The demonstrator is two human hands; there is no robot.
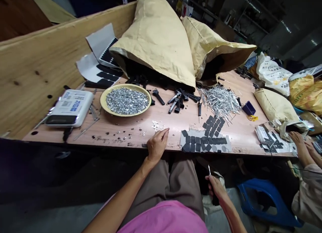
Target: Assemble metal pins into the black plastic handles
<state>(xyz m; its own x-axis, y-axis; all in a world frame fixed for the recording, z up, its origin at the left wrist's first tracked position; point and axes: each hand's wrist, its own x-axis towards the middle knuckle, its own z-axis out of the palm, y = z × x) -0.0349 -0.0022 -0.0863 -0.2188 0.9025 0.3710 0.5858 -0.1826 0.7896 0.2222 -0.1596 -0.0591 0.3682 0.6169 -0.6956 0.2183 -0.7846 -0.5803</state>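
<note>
My left hand [158, 144] rests at the table's front edge, thumb and forefinger pressed together. Whatever sits in that pinch, if anything, is too small to make out. Just beyond the fingertips lies a small spread of metal washers [156, 125]. Below the table edge, at the right of my lap, my right hand [216, 186] is closed around a black part with a metal pin [209, 170]; the pin points up and most of the black body is hidden. Between the hands, on the table, a grey sheet [227, 146] carries rows of dark pads [198, 140].
A yellow bowl [103, 104] full of washers stands left, beside a white box-shaped device [70, 107]. Black parts [178, 100] and a heap of metal pins [221, 100] lie before large open sacks [158, 42]. Another person's hands [300, 144] and a blue stool [266, 189] are at right.
</note>
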